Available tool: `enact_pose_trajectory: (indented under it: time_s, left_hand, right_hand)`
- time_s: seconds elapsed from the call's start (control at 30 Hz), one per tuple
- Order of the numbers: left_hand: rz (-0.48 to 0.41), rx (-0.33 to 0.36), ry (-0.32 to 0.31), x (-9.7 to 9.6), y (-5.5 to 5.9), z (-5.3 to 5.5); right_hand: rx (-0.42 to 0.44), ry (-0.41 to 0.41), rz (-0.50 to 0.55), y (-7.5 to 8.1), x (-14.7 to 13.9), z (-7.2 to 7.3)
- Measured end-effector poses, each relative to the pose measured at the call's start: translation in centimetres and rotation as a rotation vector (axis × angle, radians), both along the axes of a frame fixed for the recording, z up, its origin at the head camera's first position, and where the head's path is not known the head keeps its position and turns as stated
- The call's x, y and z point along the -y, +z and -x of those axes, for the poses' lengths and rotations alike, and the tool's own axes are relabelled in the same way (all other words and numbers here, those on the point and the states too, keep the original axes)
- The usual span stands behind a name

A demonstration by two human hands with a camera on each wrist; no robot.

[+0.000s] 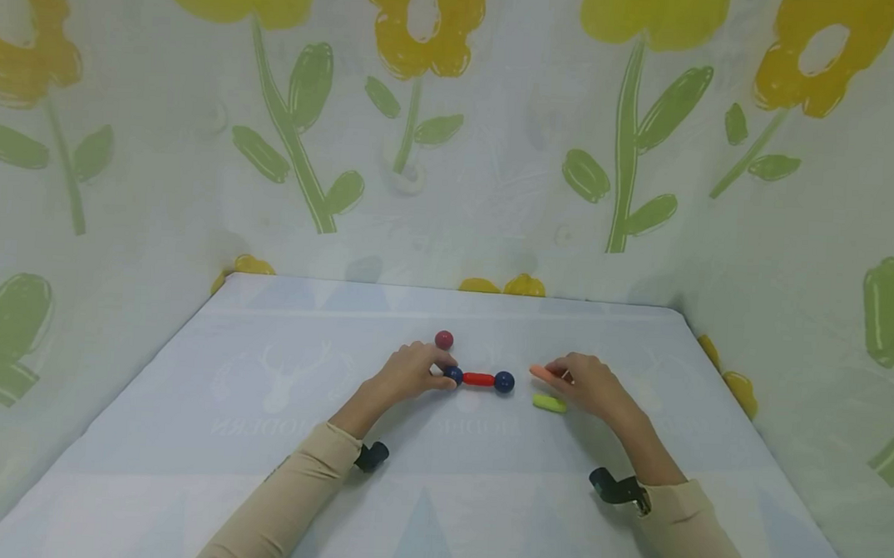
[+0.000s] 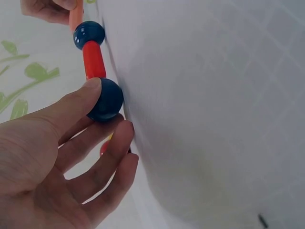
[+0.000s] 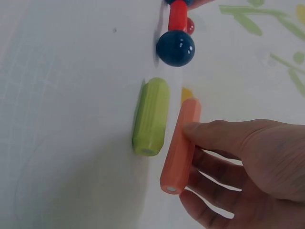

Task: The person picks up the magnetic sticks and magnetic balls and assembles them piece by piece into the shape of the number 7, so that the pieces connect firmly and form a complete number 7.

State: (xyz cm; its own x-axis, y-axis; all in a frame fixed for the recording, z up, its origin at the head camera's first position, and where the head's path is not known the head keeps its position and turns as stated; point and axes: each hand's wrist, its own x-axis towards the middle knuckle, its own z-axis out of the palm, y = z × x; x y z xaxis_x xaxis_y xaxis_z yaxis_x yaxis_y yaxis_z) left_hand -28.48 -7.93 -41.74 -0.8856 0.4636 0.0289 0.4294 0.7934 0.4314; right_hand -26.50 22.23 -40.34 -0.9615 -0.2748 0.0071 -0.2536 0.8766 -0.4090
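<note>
On the table a red rod (image 1: 478, 379) joins two dark blue balls, one at each end. My left hand (image 1: 413, 371) pinches the left blue ball (image 2: 108, 100) between thumb and fingers. The right blue ball (image 1: 504, 382) faces my other hand. My right hand (image 1: 590, 385) holds an orange rod (image 3: 182, 148) between thumb and fingers, its free end pointing toward that ball with a gap between them. Just beneath it lies a light green rod (image 3: 151, 117) with a flat, pale-centred end. A dark red ball (image 1: 444, 340) sits behind my left fingertips.
A pale printed cloth covers the table (image 1: 274, 471). Behind it and at both sides hangs a white curtain (image 1: 498, 148) with yellow flowers and green leaves. A black wrist camera (image 1: 618, 488) sticks out by the right sleeve, another (image 1: 372, 456) by the left.
</note>
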Motion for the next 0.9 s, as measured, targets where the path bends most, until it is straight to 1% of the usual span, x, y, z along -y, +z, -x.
enact_pose_trajectory:
  time_s: [0.2,0.43,0.53,0.73,0.9]
  left_hand:
    - [0.019,-0.012,0.019,-0.1,0.0,0.0]
    - [0.025,-0.024,0.03,-0.1,0.3,0.0]
    - [0.028,-0.037,0.028,-0.1,0.3,-0.1]
    - [0.019,-0.028,0.037,-0.1,0.2,0.0]
    - [0.024,-0.028,0.043,-0.2,0.2,0.1]
  right_hand:
    - [0.0,-0.009,0.038,0.4,0.7,-0.3]
    - [-0.034,-0.001,0.07,0.3,1.3,-0.4]
    - [-0.025,-0.008,0.097,0.2,1.6,-0.5]
    - [-0.024,-0.02,0.154,0.3,2.1,-0.8]
    - [-0.007,-0.022,0.174,0.3,2.5,-0.8]
